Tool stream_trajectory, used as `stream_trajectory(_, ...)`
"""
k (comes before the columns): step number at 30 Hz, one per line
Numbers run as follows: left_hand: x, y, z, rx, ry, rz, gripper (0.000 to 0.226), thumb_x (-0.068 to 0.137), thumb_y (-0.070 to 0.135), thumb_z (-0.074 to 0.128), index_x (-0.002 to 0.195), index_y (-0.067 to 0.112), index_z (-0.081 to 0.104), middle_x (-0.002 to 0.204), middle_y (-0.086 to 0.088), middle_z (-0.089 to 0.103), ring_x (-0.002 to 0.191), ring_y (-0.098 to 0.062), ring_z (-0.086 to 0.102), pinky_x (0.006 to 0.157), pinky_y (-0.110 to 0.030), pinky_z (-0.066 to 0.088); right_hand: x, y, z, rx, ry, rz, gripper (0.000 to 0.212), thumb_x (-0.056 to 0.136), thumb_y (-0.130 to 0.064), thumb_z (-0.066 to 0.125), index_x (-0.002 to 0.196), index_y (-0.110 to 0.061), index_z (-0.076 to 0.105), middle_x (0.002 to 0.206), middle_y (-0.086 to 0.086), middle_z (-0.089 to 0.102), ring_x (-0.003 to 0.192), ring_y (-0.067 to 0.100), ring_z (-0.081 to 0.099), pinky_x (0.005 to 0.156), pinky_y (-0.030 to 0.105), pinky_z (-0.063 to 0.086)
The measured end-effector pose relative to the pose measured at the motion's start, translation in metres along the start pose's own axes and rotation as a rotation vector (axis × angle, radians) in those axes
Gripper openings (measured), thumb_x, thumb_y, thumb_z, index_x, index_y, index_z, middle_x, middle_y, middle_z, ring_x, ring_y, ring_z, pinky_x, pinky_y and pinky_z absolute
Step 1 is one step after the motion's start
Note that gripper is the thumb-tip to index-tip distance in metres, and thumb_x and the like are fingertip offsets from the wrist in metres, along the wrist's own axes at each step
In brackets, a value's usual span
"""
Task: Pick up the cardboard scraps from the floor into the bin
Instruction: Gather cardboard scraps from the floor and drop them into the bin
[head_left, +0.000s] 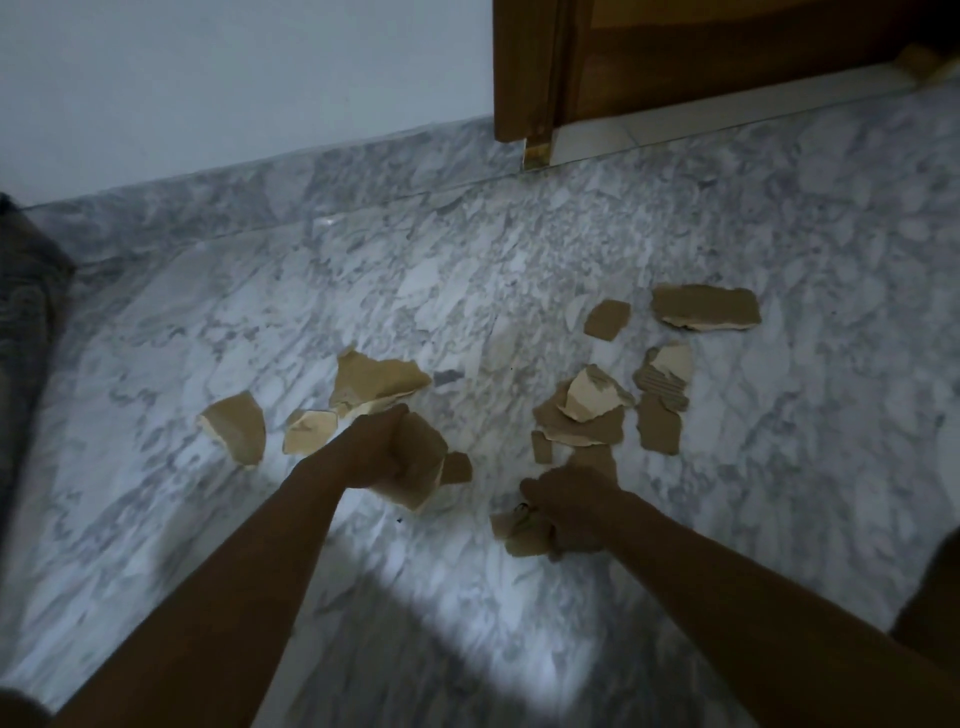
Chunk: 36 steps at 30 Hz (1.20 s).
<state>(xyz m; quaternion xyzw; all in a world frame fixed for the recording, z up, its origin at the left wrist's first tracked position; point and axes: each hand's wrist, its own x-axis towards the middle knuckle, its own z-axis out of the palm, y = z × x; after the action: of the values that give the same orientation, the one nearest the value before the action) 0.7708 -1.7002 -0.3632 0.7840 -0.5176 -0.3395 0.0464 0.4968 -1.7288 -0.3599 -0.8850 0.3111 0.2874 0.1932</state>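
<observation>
**Current state.** The left hand has its fingers curled tight round a large scrap, held just above the floor. The right hand has its fingers closed on a few small scraps, low against the floor. The remaining cardboard scraps lie loose in 2 groups, several pieces just beyond the left hand and a larger cluster beyond the right hand, toward the door. The bin is not in view.

**Probable faults.**
1. Both hands are loaded. Reaching for another piece means loosening the grip, which would likely release what is held.
2. The small scraps may slip out between the fingers on the way to the bin.
3. Flat pieces on polished marble may slide away instead of lifting at the edge.
4. The light is dim and pale torn faces resemble the marble, so a piece may be overlooked.
</observation>
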Motion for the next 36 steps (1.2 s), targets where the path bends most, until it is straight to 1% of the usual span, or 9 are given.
stream_trajectory(2,-0.008,0.005,-0.023,0.139,-0.011,0.06,0.021,0.095,0.021,0.058,0.113,0.01,0.055,0.101,-0.01,0.057,0.097,-0.024,0.059,0.075,-0.025,0.045,-0.007,0.008,-0.013,0.188,0.074,-0.005,0.039,0.088,-0.027,0.07,0.119,-0.01,0.055,0.116,0.012,0.061,0.1,0.031,0.063,0.081,0.033,0.041)
stream_trajectory(6,-0.017,0.009,-0.057,0.037,-0.043,0.093,0.067,0.081,0.006,0.074,0.139,0.011,0.041,0.116,-0.008,0.058,0.109,-0.029,0.057,0.08,-0.019,0.043,-0.022,0.05,-0.056,0.505,0.129,0.055,0.043,0.068,-0.032,0.081,0.104,-0.021,0.06,0.092,0.0,0.066,0.076,0.015,0.066,0.07,0.034,0.058)
stream_trajectory(10,-0.012,0.026,-0.065,0.036,-0.084,0.182,0.062,0.078,0.019,0.079,0.128,0.02,0.041,0.112,-0.005,0.059,0.101,-0.024,0.06,0.076,-0.03,0.051,-0.032,0.087,-0.071,0.701,0.258,0.241,0.076,0.064,-0.047,0.076,0.125,-0.003,0.06,0.119,0.013,0.066,0.108,0.031,0.063,0.087,0.035,0.049)
stream_trajectory(14,-0.007,0.054,-0.037,0.102,-0.191,0.1,0.042,0.082,0.022,0.075,0.121,0.013,0.06,0.105,0.001,0.061,0.1,-0.018,0.06,0.084,-0.025,0.045,-0.041,0.081,-0.036,0.687,0.149,0.356,0.062,0.073,-0.027,0.082,0.128,-0.011,0.06,0.128,0.012,0.062,0.121,0.032,0.057,0.097,0.036,0.047)
stream_trajectory(20,-0.004,0.066,0.007,0.108,-0.315,0.2,0.029,0.076,0.03,0.079,0.104,0.021,0.073,0.102,0.003,0.073,0.099,-0.015,0.066,0.093,-0.036,0.051,-0.016,0.038,0.007,0.72,0.296,0.648,0.082,0.083,-0.035,0.075,0.144,-0.009,0.026,0.142,0.015,0.033,0.127,0.037,0.043,0.104,0.04,0.04)
stream_trajectory(23,-0.003,0.074,0.016,0.19,-0.36,0.238,0.027,0.08,0.03,0.074,0.105,0.018,0.072,0.1,0.004,0.073,0.096,-0.012,0.065,0.092,-0.034,0.051,-0.005,0.03,0.017,0.864,0.395,0.762,0.079,0.081,-0.04,0.074,0.138,-0.011,0.027,0.136,0.018,0.046,0.122,0.04,0.05,0.1,0.045,0.045)
stream_trajectory(27,0.001,0.084,0.014,0.246,-0.364,0.245,0.013,0.083,0.03,0.068,0.093,0.022,0.07,0.09,0.008,0.067,0.089,-0.01,0.062,0.083,-0.026,0.047,-0.013,0.048,0.014,0.795,0.117,0.617,0.063,0.079,-0.037,0.079,0.127,-0.004,0.057,0.125,0.015,0.063,0.115,0.032,0.062,0.083,0.033,0.05)
stream_trajectory(30,0.007,0.097,0.013,0.222,-0.342,0.273,0.023,0.077,0.036,0.072,0.093,0.02,0.072,0.094,0.004,0.072,0.092,-0.014,0.066,0.086,-0.033,0.053,-0.025,0.073,-0.002,0.66,-0.208,0.491,0.063,0.087,-0.033,0.074,0.137,-0.001,0.052,0.14,0.015,0.054,0.125,0.032,0.056,0.092,0.037,0.05)
stream_trajectory(36,0.021,0.135,0.049,0.248,-0.239,0.318,0.037,0.083,0.035,0.069,0.109,0.008,0.066,0.103,-0.005,0.069,0.096,-0.019,0.067,0.075,-0.024,0.048,-0.045,0.148,-0.036,0.867,0.008,0.675,0.059,0.084,-0.035,0.077,0.127,0.0,0.059,0.129,0.018,0.06,0.115,0.035,0.061,0.09,0.037,0.054)
